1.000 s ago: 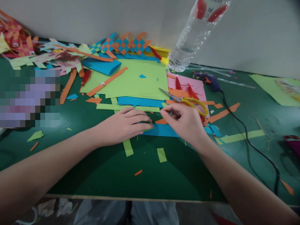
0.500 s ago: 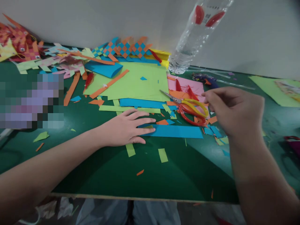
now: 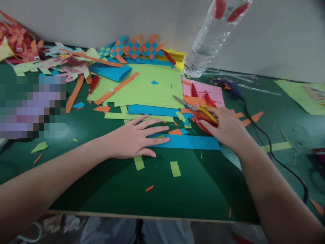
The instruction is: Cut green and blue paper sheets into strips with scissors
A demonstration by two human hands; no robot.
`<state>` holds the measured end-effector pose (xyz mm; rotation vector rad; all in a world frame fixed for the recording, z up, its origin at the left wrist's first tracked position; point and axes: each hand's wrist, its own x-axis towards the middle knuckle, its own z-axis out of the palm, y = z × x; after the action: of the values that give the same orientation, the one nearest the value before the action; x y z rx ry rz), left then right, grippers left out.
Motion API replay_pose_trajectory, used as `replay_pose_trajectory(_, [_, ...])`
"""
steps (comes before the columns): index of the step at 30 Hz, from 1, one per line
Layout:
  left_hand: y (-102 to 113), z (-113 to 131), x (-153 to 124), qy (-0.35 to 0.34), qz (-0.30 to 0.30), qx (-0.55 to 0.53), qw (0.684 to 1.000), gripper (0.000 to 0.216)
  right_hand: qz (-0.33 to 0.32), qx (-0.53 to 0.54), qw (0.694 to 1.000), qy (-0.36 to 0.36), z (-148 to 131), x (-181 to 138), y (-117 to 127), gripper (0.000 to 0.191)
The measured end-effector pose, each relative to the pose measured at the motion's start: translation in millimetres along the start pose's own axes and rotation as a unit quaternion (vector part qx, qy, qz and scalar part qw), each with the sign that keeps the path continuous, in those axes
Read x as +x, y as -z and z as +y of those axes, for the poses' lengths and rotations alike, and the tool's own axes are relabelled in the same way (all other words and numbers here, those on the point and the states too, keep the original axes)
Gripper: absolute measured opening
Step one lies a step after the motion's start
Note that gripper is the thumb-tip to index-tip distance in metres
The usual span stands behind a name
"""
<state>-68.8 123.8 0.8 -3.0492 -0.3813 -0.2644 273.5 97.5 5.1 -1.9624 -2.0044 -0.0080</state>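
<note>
My left hand (image 3: pixel 137 139) lies flat with its fingers spread, two of them over the left end of a blue paper strip (image 3: pixel 188 142). A narrow light green strip (image 3: pixel 114 116) runs just beyond it. My right hand (image 3: pixel 227 130) is closed on the red and yellow handles of the scissors (image 3: pixel 189 105). Their blades point to the far left, toward a stack of light green paper sheets (image 3: pixel 152 84). Part of the handles is hidden by my fingers. Small green, blue and orange paper scraps lie around both hands.
A water bottle (image 3: pixel 208 44) stands at the back by the wall. Woven paper fish (image 3: pixel 134 49) lie behind the sheets. At the right is a glue gun (image 3: pixel 231 88) with a black cord (image 3: pixel 269 139). The table's front edge (image 3: pixel 152 217) is close to me.
My right hand has come down and left from above the table's right side and taken hold of the scissors' handles. My left hand has stayed on the blue strip.
</note>
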Motion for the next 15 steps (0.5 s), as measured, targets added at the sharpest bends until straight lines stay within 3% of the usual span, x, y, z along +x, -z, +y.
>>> replay_pose_trajectory(8, [1.8,1.6,2.4,0.001,0.015,0.011,1.000,0.053,0.001,0.017,1.000,0.017,1.6,1.8,-1.4,0.041])
replay_pose_trajectory(15, [10.5,3.1,1.6,0.003,0.085,0.046,0.995,0.042,0.040,0.045,0.998,-0.023,-9.4,3.1,16.6,0.049])
